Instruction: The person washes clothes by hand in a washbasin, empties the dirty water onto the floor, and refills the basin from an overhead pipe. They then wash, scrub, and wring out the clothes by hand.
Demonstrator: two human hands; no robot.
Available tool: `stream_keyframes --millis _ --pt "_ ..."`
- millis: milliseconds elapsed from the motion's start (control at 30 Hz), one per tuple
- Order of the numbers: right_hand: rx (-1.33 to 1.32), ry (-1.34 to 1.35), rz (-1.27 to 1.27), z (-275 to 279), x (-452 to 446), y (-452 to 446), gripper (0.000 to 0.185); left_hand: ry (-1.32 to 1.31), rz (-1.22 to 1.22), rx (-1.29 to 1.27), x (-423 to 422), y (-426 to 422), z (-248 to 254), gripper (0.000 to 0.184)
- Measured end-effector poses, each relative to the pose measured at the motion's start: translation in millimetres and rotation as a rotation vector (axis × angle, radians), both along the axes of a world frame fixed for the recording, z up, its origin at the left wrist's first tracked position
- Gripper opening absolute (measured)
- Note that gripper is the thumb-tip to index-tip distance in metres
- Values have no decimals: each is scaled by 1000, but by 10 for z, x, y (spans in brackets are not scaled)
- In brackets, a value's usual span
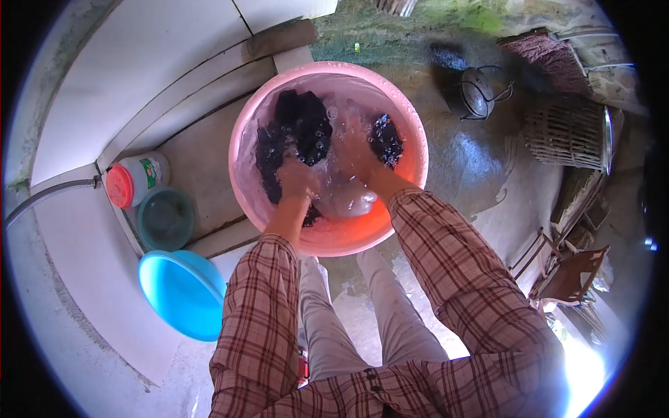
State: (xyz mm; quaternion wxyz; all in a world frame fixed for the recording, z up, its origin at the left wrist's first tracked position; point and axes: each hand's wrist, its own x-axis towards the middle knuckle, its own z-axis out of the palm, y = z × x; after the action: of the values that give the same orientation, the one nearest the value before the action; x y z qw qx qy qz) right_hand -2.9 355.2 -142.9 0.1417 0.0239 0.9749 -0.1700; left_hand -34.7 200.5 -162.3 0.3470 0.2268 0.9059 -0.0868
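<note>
A pink basin [239, 132] of water stands in front of me, with dark wet cloth [301, 122] bunched in its left half. A smaller dark patch of cloth [385, 141] shows at the right side of the water. My left hand [298, 179] reaches in at the edge of the larger bunch, touching it, its fingers hidden by water and cloth. Between the two dark patches, my right hand [359, 155] is under the splashing water. Its fingers are blurred, so I cannot tell whether they grip anything.
To the left are a blue basin [178, 296], a greenish tub [166, 218] and a white container with a red lid [120, 185]. A dark pot [478, 93] stands on the wet floor at right, near a wicker basket [563, 136]. A brown chair [571, 276] is at lower right.
</note>
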Motion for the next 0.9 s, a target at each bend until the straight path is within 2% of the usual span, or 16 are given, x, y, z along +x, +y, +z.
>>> stream_keyframes --millis 100,167,200,267,367,400,467,567,600,667,733,767,800,833,867,900 --pt "-59 224 -37 -103 -65 68 44 -18 343 241 -132 13 193 45" --pt "-18 288 -59 -231 -99 79 43 -2 522 219 -106 80 161 46" --pt "-102 238 -161 -244 -146 94 40 12 613 207 -98 95 153 47" --pt "-276 142 -367 -46 -301 90 36 -4 739 347 -95 73 135 48" --pt "-200 -202 -454 414 -479 77 30 -67 870 660 -53 -35 82 47" --pt "-129 -196 -366 328 -475 109 29 -94 905 784 -33 -77 67 46" --pt "15 -179 -186 24 -422 230 30 -239 1033 875 29 -113 157 43" --pt "-130 94 -226 -52 -237 383 31 -383 1172 924 136 -157 428 39" --pt "-379 25 -414 -48 -213 404 33 -422 1209 928 166 -159 543 37" --pt "-877 -121 -782 50 -175 443 36 -385 1152 913 241 -206 700 34" --pt "-684 -59 -690 212 -100 528 45 -275 1118 888 350 -271 827 36" --pt "-688 -79 -741 474 -97 541 47 -253 1102 968 442 -369 662 45" --pt "-688 -99 -794 671 -59 542 48 -181 994 922 486 -427 700 48" --pt "-530 57 -607 766 26 550 42 -110 887 875 531 -454 746 51" --pt "-437 53 -472 826 85 578 42 -41 781 826 569 -476 797 55" --pt "-345 47 -340 870 141 596 41 -107 708 791 598 -521 870 64"
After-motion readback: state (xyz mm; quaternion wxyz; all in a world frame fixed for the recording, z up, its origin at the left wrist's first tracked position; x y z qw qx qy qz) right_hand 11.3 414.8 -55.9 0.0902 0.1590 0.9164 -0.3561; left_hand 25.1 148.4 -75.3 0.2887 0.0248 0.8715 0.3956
